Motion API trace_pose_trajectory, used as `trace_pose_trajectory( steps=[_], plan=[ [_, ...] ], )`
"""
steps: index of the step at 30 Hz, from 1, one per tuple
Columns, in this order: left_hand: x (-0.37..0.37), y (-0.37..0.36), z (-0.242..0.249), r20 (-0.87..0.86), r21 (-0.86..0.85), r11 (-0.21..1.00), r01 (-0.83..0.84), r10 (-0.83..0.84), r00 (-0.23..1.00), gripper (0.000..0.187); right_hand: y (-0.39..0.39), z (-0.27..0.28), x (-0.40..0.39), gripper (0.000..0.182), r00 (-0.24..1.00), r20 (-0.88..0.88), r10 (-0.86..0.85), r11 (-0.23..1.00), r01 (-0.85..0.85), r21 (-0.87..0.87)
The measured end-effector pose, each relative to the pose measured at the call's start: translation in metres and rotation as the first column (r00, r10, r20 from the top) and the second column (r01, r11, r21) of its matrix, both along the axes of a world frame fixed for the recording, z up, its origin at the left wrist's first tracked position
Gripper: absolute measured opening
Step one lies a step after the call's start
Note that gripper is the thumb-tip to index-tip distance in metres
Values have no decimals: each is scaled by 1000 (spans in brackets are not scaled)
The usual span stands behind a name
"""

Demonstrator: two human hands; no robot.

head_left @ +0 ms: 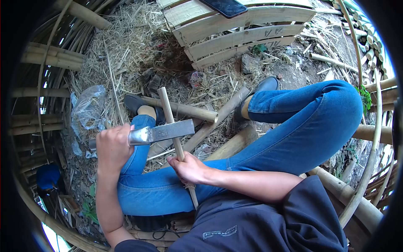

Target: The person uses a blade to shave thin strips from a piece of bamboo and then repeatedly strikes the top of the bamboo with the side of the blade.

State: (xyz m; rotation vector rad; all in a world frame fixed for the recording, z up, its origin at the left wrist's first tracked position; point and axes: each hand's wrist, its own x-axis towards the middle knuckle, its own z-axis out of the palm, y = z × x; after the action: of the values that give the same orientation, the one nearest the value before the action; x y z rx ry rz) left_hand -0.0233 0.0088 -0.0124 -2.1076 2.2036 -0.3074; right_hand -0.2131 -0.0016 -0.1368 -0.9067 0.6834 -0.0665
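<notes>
My left hand (114,147) is wrapped around the handle of a metal tool (170,130) with a long, blocky grey head. The head lies across a narrow wooden stick (166,105), seemingly over it; whether they touch is unclear. Lower down, my right hand (191,169) grips that stick above my thigh. Its upper end points away from me, and its lower end, rough just below the hand, reaches my lap near the dark shirt.
Bamboo poles (184,110) lie between my feet on straw-covered ground. A slatted wooden crate (247,35) bears a phone (226,6) at the top. Crumpled clear plastic (89,107) lies at left. Bamboo pieces (371,46) are piled at upper right, with bamboo framework along both sides.
</notes>
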Motion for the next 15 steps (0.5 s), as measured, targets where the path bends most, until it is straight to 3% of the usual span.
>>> trace_pose_trajectory(
  steps=[3,7,15],
  plan=[
    [-3,2,-7,53,2,997,-78,78,996,19,-1,-1,-1,47,1000,-9,-26,999,26,19],
    [0,1,-7,94,21,992,-124,122,988,11,2,-5,0,50,999,24,-29,979,33,-199],
    [14,-14,2,154,-117,977,-178,194,969,9,1,1,1,50,1000,26,16,962,-9,-273]
  ],
)
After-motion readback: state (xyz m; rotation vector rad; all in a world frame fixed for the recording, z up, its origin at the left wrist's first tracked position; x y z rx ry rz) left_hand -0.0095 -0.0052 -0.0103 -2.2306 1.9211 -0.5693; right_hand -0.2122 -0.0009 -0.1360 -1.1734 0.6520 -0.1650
